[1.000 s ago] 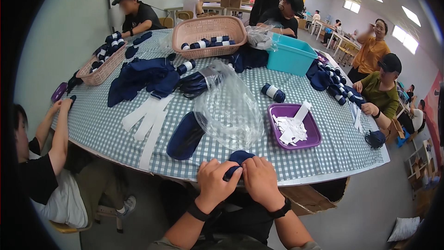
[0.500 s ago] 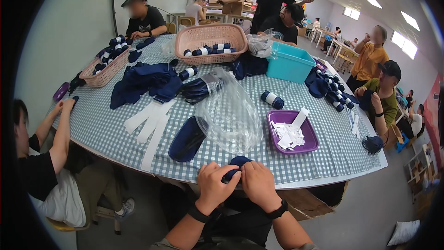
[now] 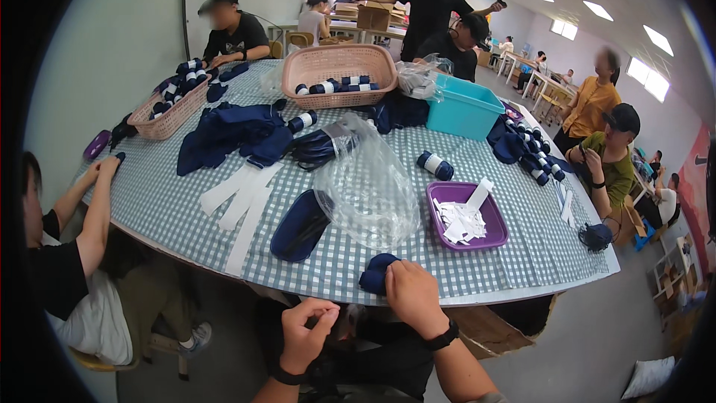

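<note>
At the near table edge my right hand (image 3: 415, 297) is closed on a rolled-up navy cloth (image 3: 377, 275), its fingers over the right end of the roll. My left hand (image 3: 307, 334) is off the cloth, below the table edge, with thumb and fingertips pinched together. Whatever is in that pinch, if anything, is too small to make out. Left of the roll lies a flat, rounded navy cloth piece (image 3: 300, 227). Beyond it is a clear plastic bag (image 3: 369, 198) with dark cloth pieces (image 3: 321, 149) at its mouth.
A purple tray (image 3: 505, 239) holds white paper strips; longer white strips (image 3: 246, 231) lie left. One banded navy roll (image 3: 435, 165) sits behind the tray. Pink baskets (image 3: 339, 60) (image 3: 156, 130) and a turquoise bin (image 3: 464, 113) stand farther back. Co-workers sit around the table.
My left hand has let go of the navy roll and drawn down and left, toward me. My right hand stays on the roll, which now shows more of its left side.
</note>
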{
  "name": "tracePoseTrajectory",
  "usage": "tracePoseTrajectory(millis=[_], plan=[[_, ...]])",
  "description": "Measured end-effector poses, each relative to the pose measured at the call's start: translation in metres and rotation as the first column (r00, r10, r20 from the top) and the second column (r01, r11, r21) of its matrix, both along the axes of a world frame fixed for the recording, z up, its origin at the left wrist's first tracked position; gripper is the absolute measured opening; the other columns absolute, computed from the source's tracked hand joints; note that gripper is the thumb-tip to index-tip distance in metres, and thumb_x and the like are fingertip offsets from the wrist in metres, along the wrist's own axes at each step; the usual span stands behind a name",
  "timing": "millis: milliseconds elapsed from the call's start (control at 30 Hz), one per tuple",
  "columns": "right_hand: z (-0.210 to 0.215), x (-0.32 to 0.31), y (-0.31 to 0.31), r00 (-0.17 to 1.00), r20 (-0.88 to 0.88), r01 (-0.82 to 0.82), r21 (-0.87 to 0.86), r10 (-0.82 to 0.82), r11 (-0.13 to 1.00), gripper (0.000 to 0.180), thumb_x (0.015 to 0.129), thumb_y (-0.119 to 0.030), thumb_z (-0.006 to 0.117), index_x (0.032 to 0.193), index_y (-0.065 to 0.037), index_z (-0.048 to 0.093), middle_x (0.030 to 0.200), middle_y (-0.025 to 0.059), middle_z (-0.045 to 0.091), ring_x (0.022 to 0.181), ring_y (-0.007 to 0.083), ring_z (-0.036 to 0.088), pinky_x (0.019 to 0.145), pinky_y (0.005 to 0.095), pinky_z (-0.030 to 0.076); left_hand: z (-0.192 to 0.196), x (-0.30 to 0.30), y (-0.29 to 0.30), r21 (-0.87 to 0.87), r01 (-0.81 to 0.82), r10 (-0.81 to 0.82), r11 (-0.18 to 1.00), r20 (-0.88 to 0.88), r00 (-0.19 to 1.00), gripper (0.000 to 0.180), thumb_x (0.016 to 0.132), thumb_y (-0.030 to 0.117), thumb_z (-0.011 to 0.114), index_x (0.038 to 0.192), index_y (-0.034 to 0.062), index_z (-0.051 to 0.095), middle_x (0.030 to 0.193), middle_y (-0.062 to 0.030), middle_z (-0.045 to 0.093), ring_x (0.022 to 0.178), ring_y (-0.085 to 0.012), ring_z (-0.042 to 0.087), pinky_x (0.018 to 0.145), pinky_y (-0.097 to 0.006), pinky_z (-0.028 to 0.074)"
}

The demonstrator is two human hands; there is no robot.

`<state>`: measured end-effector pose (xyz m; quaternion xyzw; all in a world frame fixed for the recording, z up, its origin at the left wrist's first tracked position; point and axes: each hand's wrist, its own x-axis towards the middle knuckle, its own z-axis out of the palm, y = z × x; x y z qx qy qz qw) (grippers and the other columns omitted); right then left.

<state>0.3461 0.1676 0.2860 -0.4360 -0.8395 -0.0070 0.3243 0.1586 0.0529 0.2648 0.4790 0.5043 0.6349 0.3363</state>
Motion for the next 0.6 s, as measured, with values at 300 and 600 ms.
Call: tracePoseTrajectory(millis=[300,600], plan=[[-0.003,0.0,0.004,0.997,-0.078,0.019,-0.067,-0.024,0.998,0.019,0.094,-0.016,0.057,0.078,-0.005,0.061,0.073,0.0122,0.061,0.073,0.034,0.062,0.064,0.0456,0.048,-0.023,-0.043,-0.022,0.183,0.342,-0.278,0.922,0.927,0.252,0.022,0.1,0.009,0.046,0.113,-0.0011,0.061,0.054,0.0,0.036,0.051,-0.0128,0.041,0.044,-0.028,0.038],[-0.002,-0.009,0.007,0.982,-0.079,0.155,-0.173,-0.17,0.973,0.036,0.093,-0.031,0.059,0.07,-0.006,0.069,0.068,0.0167,0.065,0.066,0.0386,0.064,0.059,0.0491,0.047,0.002,-0.017,-0.022,0.201,0.291,-0.31,0.935,0.861,0.403,0.02,0.099,0.012,0.053,0.116,0.0033,0.06,0.058,0.002,0.038,0.057,-0.0121,0.045,0.041,-0.027,0.04]])
